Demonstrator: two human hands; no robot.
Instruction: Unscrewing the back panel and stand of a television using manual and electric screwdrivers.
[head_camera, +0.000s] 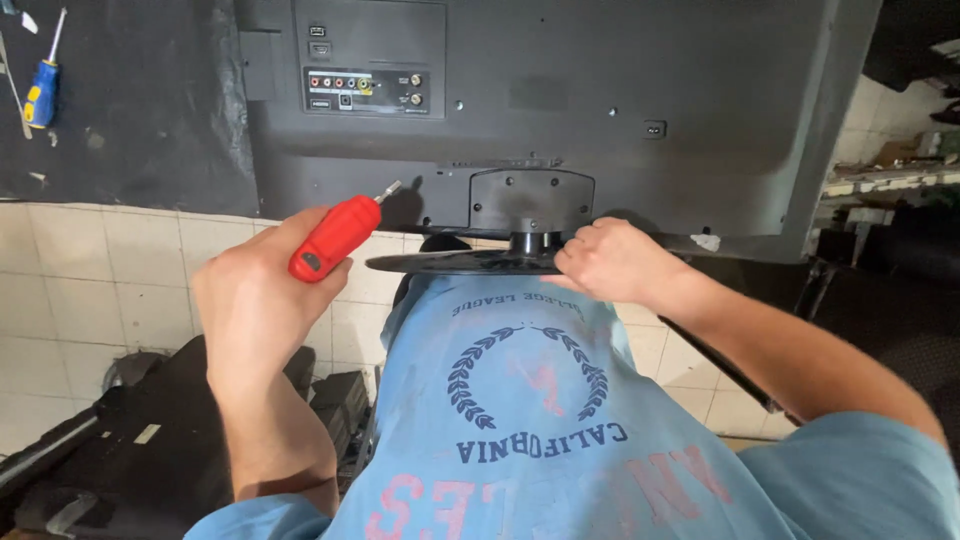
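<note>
Left hand grip clamped on red-handled screwdriver, right hand grip closed on black television stand base, television back panel beyond both, cream tiled floor beneath, blue-and-yellow screwdriver far left.

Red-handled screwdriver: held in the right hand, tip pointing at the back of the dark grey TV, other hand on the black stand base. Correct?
Not quite. In the head view the red-handled screwdriver is in the left hand, not the right. Its tip does point at the dark grey TV back, and the right hand rests on the black stand base.
</note>
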